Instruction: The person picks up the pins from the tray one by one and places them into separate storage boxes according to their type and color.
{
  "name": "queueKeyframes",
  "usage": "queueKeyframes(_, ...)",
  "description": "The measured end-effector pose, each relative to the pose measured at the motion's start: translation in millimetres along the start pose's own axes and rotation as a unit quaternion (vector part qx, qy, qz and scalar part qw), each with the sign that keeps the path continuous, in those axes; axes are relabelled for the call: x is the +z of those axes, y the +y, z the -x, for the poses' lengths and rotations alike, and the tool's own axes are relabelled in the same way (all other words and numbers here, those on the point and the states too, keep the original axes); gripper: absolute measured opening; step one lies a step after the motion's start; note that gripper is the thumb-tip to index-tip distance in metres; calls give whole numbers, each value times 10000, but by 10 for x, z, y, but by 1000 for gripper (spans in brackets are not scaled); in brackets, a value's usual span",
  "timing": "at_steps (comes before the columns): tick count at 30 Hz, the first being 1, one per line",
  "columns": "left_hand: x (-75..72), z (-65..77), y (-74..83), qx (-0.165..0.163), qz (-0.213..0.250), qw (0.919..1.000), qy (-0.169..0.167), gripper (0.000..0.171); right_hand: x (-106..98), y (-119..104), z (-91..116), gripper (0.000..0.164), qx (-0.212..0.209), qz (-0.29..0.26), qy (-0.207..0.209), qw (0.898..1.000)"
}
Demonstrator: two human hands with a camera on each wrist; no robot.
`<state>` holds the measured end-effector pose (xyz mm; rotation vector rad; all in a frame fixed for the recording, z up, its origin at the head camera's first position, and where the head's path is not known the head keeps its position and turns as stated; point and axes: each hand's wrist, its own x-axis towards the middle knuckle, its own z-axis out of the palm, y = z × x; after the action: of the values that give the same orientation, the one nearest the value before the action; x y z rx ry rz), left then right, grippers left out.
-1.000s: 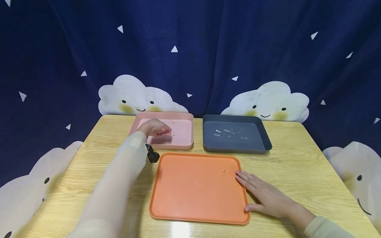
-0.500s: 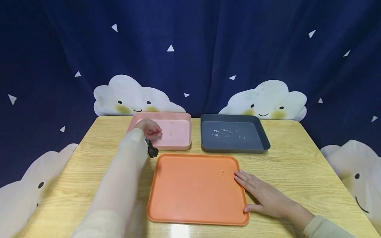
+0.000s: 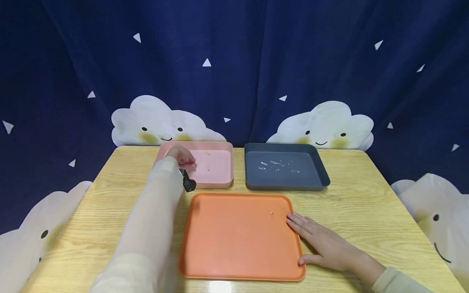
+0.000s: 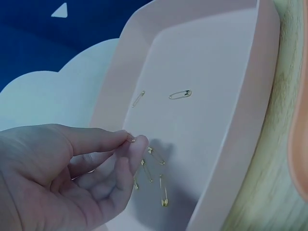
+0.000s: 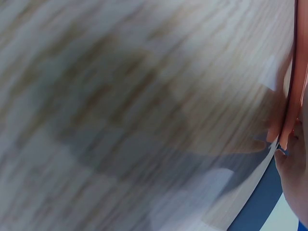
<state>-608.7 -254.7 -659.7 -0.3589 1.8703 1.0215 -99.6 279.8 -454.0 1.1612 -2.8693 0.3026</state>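
Over the left part of the pink tray [image 3: 220, 179], my left hand [image 3: 182, 155] pinches a small gold safety pin [image 4: 131, 139] between thumb and forefinger; only a bit of it shows. Below those fingertips in the left wrist view lie several gold safety pins, one of them a pin [image 4: 164, 191] near the hand's shadow. Farther along the same tray are two more, including an open-looking loop of a pin [image 4: 180, 95]. My right hand [image 3: 322, 242] rests with straight fingers on the right rim of the orange tray [image 3: 242, 240]. A single gold safety pin [image 3: 272, 216] lies near those fingers.
A dark grey tray [image 3: 289, 179] stands right of the pink one, holding several silver safety pins [image 3: 295, 171] and tiny bits. All trays sit on a wooden table [image 3: 351, 195]. A blue curtain [image 3: 234, 73] hangs behind. A black wrist camera [image 3: 188, 182] sits on my left wrist.
My left hand has moved left within the pink tray, away from the pins at its middle. My right hand keeps its place on the orange rim. The head view has shifted slightly.
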Motion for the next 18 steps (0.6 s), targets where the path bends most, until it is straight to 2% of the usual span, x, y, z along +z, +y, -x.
queueKeyframes(2,90,151,25,-10,272,9994,218,26,3,-3,0,91,-13,11,16,10000)
queueKeyframes(3,159,284,41,37,460,9985,295,26,3,-6,0,91,-14,-7,25,10000)
queueKeyframes(5,368,723,98,65,821,9956,449,27,0,-11,-1,92,-36,3,47,10000)
queueKeyframes(7,607,1279,171,111,1057,9928,555,26,-5,-16,-2,92,-35,-5,52,10000)
queueKeyframes(10,1025,2228,289,118,1235,9892,781,29,-16,-25,-3,92,21,-41,17,10000)
queueKeyframes(12,1285,2792,352,150,1209,9887,873,32,-24,-29,-4,90,95,-113,-41,9999)
queueKeyframes(13,1394,3022,366,212,1192,9885,906,34,-27,-32,-5,90,119,-128,-71,9998)
queueKeyframes(14,1498,3215,377,271,1152,9879,998,37,-29,-34,-5,89,159,-159,-108,9997)
queueKeyframes(16,1629,3465,373,424,1074,9873,1093,39,-30,-34,-10,89,154,-173,-135,9996)
queueKeyframes(17,1669,3541,365,551,896,9875,1178,40,-28,-33,-12,89,142,-159,-134,9997)
queueKeyframes(18,1681,3551,352,708,752,9861,1304,39,-26,-30,-15,89,100,-125,-111,9998)
